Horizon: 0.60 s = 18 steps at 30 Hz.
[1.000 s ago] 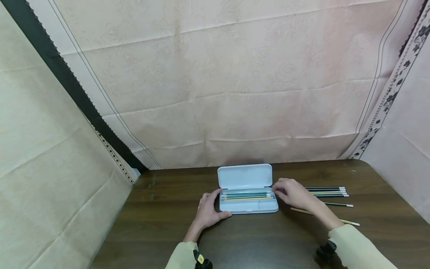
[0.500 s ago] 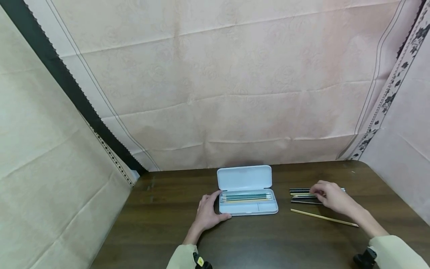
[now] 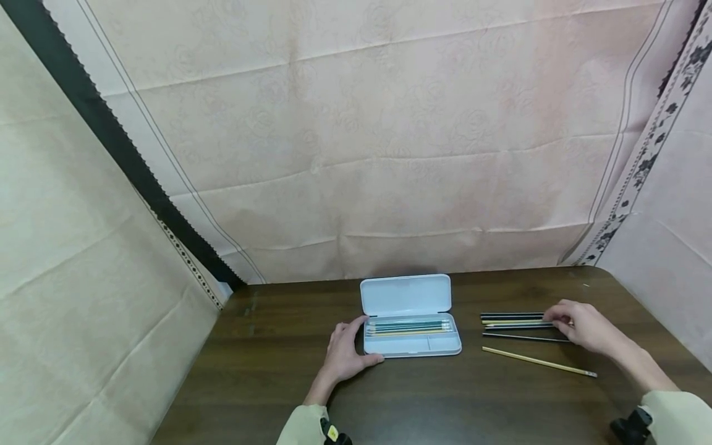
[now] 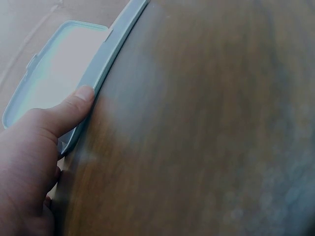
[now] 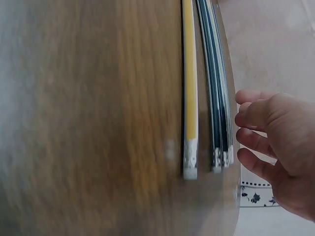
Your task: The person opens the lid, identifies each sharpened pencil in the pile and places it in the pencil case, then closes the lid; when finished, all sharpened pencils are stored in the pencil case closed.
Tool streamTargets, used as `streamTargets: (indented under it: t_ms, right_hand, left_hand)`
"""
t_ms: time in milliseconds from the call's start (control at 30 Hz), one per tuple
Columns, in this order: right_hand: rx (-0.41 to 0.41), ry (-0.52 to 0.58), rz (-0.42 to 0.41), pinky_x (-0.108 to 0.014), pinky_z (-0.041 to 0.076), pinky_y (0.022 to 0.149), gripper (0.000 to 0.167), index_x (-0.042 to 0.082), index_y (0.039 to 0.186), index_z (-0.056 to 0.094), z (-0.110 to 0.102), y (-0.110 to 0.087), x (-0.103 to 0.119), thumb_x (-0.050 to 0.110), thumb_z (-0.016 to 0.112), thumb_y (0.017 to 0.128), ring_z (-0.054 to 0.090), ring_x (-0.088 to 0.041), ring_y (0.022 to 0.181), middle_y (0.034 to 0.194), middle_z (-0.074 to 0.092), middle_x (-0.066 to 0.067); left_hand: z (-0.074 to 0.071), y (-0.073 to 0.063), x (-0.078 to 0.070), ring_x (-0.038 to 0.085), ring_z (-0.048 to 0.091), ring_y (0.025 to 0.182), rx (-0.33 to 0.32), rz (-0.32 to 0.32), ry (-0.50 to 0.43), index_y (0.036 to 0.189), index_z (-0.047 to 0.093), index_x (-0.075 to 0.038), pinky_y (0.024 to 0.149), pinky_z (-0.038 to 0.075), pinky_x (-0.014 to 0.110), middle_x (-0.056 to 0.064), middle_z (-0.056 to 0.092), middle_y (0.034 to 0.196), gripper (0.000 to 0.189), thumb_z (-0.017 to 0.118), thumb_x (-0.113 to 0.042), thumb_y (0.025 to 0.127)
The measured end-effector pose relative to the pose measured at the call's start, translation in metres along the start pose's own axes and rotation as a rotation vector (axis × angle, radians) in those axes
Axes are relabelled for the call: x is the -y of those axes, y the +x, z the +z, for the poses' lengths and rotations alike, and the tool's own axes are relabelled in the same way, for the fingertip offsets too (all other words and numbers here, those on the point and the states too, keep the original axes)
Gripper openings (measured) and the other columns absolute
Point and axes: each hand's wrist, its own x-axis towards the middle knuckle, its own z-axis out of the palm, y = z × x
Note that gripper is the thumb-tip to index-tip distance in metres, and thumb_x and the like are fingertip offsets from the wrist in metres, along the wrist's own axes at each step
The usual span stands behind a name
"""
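Note:
The light blue pencil case (image 3: 413, 354) lies with its lid raised, several green pencils and a yellowish one inside. My left hand (image 3: 343, 350) holds its left end, thumb along the front edge; the left wrist view shows that thumb against the case wall (image 4: 101, 66). Over the eraser ends of several dark pencils (image 3: 512, 316) on the table is my right hand (image 3: 586, 327), its fingers loosely bent. In the right wrist view nothing shows between those fingers (image 5: 258, 142), beside the dark pencils (image 5: 215, 98). Whether they touch a pencil cannot be told.
Nearer the front, a lone yellow pencil (image 3: 539, 362) lies aslant on the brown wooden table (image 3: 411, 402). Pale cloth (image 3: 389, 154) hangs behind the table's far edge, and more cloth hangs at both sides.
My right hand has left the case's right end and moved right to the loose pencils, then further toward their eraser ends. My left hand stays on the case.

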Motion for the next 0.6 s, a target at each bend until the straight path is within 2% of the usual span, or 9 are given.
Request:
streamTargets:
  t_ms: [200,600]
  right_hand:
    - [-0.011,-0.033,-0.02,-0.029,0.045,0.057,0.032,0.015,0.083,0.072,-0.002,-0.001,-0.008,-0.014,0.078,0.07,0.051,0.002,0.071,0.081,0.061,0.009]
    - [0.007,-0.02,-0.011,-0.03,0.046,0.058,0.034,0.016,0.079,0.071,0.004,-0.001,-0.013,-0.015,0.078,0.069,0.051,0.001,0.071,0.08,0.06,0.011]
  left_hand:
    - [0.0,0.0,-0.001,0.024,0.043,0.114,0.001,0.006,-0.004,0.149,0.046,-0.016,0.094,0.038,0.048,0.004,0.054,0.136,0.093,0.085,-0.053,0.074]
    - [-0.001,0.0,-0.001,0.024,0.043,0.113,0.006,0.003,-0.002,0.149,0.046,-0.015,0.093,0.038,0.048,0.004,0.054,0.136,0.093,0.085,-0.053,0.074]
